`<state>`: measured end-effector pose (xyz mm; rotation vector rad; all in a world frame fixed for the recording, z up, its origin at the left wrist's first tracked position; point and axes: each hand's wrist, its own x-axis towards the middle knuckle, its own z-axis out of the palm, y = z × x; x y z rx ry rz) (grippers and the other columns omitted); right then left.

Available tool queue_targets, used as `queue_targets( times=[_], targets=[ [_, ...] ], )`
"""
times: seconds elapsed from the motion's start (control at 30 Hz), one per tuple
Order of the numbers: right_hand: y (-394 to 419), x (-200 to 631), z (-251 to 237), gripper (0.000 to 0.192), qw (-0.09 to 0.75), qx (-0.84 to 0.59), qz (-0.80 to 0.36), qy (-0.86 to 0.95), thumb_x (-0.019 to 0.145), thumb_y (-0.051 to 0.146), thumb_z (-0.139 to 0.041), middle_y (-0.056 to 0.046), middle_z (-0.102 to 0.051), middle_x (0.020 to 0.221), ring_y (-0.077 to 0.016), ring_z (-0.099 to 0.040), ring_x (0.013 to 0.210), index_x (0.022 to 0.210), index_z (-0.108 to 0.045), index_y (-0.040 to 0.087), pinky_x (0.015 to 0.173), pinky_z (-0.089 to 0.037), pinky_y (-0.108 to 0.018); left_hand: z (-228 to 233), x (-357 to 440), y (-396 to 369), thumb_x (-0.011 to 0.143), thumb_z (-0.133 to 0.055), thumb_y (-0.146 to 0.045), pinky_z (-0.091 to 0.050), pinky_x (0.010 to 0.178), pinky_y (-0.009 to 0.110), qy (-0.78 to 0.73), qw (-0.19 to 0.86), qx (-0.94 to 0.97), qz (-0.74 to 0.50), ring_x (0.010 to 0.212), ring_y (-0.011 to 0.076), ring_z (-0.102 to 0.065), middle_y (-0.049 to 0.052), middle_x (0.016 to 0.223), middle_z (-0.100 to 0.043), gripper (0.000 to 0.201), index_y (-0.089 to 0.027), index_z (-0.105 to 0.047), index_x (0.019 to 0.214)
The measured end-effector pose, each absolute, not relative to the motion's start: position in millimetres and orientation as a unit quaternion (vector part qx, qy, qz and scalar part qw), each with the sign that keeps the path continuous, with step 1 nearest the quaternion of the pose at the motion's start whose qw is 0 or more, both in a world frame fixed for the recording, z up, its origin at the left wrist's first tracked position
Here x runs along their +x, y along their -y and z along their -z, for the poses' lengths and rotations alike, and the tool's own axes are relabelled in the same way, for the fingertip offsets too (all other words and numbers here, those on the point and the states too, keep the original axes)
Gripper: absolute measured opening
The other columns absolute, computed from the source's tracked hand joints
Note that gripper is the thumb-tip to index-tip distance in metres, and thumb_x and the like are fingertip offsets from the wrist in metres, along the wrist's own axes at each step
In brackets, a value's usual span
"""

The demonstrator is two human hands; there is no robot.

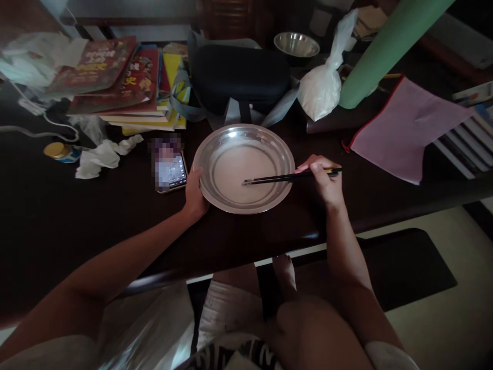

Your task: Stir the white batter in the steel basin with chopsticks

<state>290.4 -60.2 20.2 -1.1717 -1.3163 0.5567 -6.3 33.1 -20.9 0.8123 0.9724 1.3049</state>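
A shiny metal basin (246, 206) stands on the dark table in front of me, with a pale, whitish mixture (239, 169) in its bottom. My left hand (196, 192) grips the basin's left rim, thumb on the rim and the other fingers hidden beneath or behind it. In my right hand (325, 180) is a pair of dark chopsticks (275, 178), held near their thick ends. Their tips reach over the middle of the basin and touch the pale mixture.
Left of the basin lies a phone (169, 164), with crumpled tissues (100, 158) and a small gold-lidded jar (61, 152) beyond. Books (115, 82), a black case (241, 74), a tied bag of white powder (321, 92), a green cylinder (385, 56) and a pink mesh pouch (412, 126) line the back.
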Motion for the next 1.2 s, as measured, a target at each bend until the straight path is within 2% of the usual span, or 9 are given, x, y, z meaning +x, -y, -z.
queue_targets(
  times=[0.1,0.3,0.4,0.5,0.67,0.8,0.93,1.03,1.2],
  targets=[
    [60.2,290.2,-21.5,0.033,0.562,-0.507,-0.234,0.61,0.096,0.058,-0.071,-0.001,-0.082,0.084,-0.0198,-0.078,0.085,0.086,-0.085,0.03,0.082,-0.063,-0.038,19.2,-5.9,-32.8,0.082,-0.075,-0.043,-0.062,0.105,0.041,-0.411,0.622,0.34,-0.573,0.117,0.0312,-0.073,0.004,0.084,-0.076,0.021,-0.025,-0.063,0.082],
    [61.9,292.2,-20.3,0.04,0.599,-0.527,-0.223,0.56,0.099,0.059,-0.066,0.0,-0.079,0.076,-0.0188,-0.077,0.075,0.079,-0.082,0.028,0.078,-0.064,-0.037,15.9,-4.3,-32.3,0.085,-0.071,-0.034,-0.062,0.102,0.036,-0.433,0.621,0.315,-0.572,0.112,0.0268,-0.074,0.005,0.09,-0.078,0.018,-0.024,-0.059,0.076],
    [60.9,291.3,-19.7,0.036,0.572,-0.507,-0.264,0.589,0.095,0.06,-0.071,0.0,-0.081,0.081,-0.0201,-0.08,0.081,0.08,-0.083,0.03,0.082,-0.066,-0.039,13.8,-3.6,-32.3,0.086,-0.07,-0.03,-0.062,0.101,0.035,-0.427,0.625,0.308,-0.575,0.11,0.0251,-0.074,0.003,0.092,-0.079,0.014,-0.024,-0.06,0.077],
    [60.2,291.3,-20.5,0.035,0.576,-0.517,-0.237,0.587,0.095,0.06,-0.071,-0.001,-0.081,0.082,-0.0212,-0.08,0.086,0.081,-0.084,0.03,0.086,-0.065,-0.041,11.8,-2.7,-31.7,0.088,-0.067,-0.028,-0.062,0.1,0.034,-0.432,0.623,0.309,-0.574,0.109,0.0247,-0.075,0.002,0.088,-0.078,0.014,-0.024,-0.061,0.076],
    [61.7,291.6,-21.5,0.037,0.596,-0.514,-0.251,0.563,0.098,0.057,-0.069,0.0,-0.08,0.077,-0.0194,-0.079,0.078,0.079,-0.083,0.029,0.078,-0.063,-0.038,11.2,-2.4,-31.1,0.094,-0.065,-0.026,-0.059,0.103,0.035,-0.413,0.634,0.315,-0.573,0.112,0.0243,-0.074,0.002,0.087,-0.077,0.022,-0.023,-0.059,0.073],
    [60.6,291.5,-20.6,0.036,0.56,-0.52,-0.247,0.596,0.094,0.062,-0.072,-0.001,-0.083,0.084,-0.0215,-0.08,0.087,0.083,-0.084,0.03,0.086,-0.064,-0.041,15.1,-4.2,-32.3,0.09,-0.071,-0.034,-0.061,0.098,0.035,-0.428,0.622,0.322,-0.572,0.103,0.0236,-0.075,0.001,0.084,-0.075,0.019,-0.024,-0.06,0.077],
    [61.3,292.6,-20.6,0.04,0.605,-0.533,-0.215,0.552,0.098,0.06,-0.068,-0.001,-0.08,0.078,-0.02,-0.077,0.078,0.079,-0.083,0.028,0.08,-0.063,-0.039,17.7,-4.6,-33.0,0.085,-0.074,-0.039,-0.062,0.097,0.036,-0.433,0.615,0.329,-0.571,0.106,0.0263,-0.074,0.004,0.088,-0.076,0.023,-0.024,-0.058,0.077],
    [61.8,291.3,-21.9,0.039,0.588,-0.518,-0.246,0.571,0.097,0.06,-0.068,-0.001,-0.081,0.078,-0.0196,-0.076,0.075,0.08,-0.084,0.029,0.075,-0.063,-0.038,16.6,-3.7,-32.5,0.085,-0.074,-0.037,-0.062,0.099,0.037,-0.426,0.611,0.333,-0.579,0.108,0.0268,-0.074,0.004,0.086,-0.075,0.025,-0.025,-0.054,0.075],
    [60.7,291.9,-20.8,0.036,0.577,-0.527,-0.221,0.583,0.095,0.062,-0.071,-0.001,-0.082,0.084,-0.0211,-0.078,0.084,0.084,-0.084,0.03,0.082,-0.063,-0.04,12.6,-2.5,-31.3,0.086,-0.07,-0.032,-0.062,0.099,0.036,-0.432,0.617,0.319,-0.575,0.105,0.0252,-0.074,0.003,0.085,-0.074,0.016,-0.025,-0.059,0.077]
  ],
)
